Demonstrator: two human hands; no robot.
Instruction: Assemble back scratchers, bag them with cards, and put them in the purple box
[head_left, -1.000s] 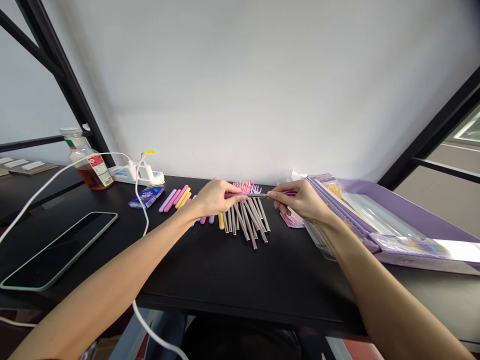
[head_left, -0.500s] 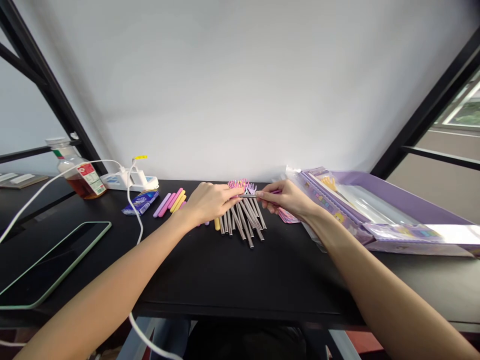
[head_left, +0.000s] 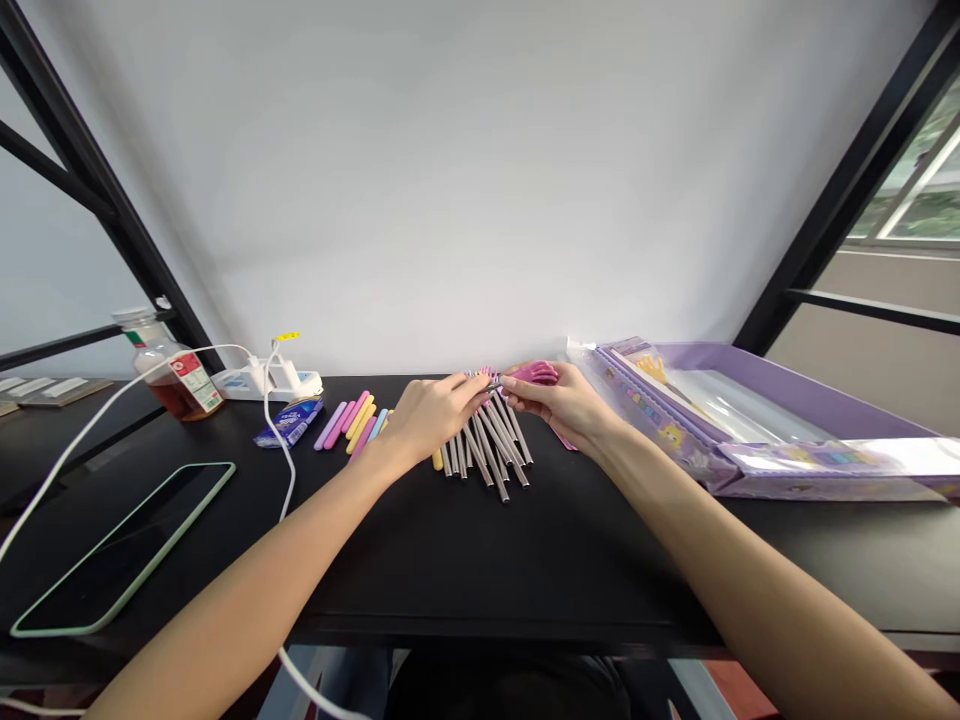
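Observation:
Between my two hands runs a small back scratcher with a pink claw-shaped head (head_left: 538, 373) and a thin metal rod (head_left: 492, 387). My right hand (head_left: 566, 403) pinches it by the rod just below the head. The fingers of my left hand (head_left: 435, 412) are closed round the rod's other end, which they hide. Beneath and in front of my hands a pile of metal rods (head_left: 491, 450) lies fanned out, with coloured claw heads (head_left: 480, 373) at its far end, partly covered. Pink, purple, yellow and blue handles (head_left: 351, 418) lie left of my left hand.
A purple display box (head_left: 810, 385) with plastic packaging and a yellow claw sits at the right. On the left are a phone (head_left: 124, 550), a blue packet (head_left: 291, 421), a power strip (head_left: 304, 384), a bottle (head_left: 176, 375) and a white cable (head_left: 289, 480).
The pink claw head now shows above my right hand, where it was mostly hidden. Both hands still hold the rod. The camera view has shifted slightly, uncovering more of the coloured handles.

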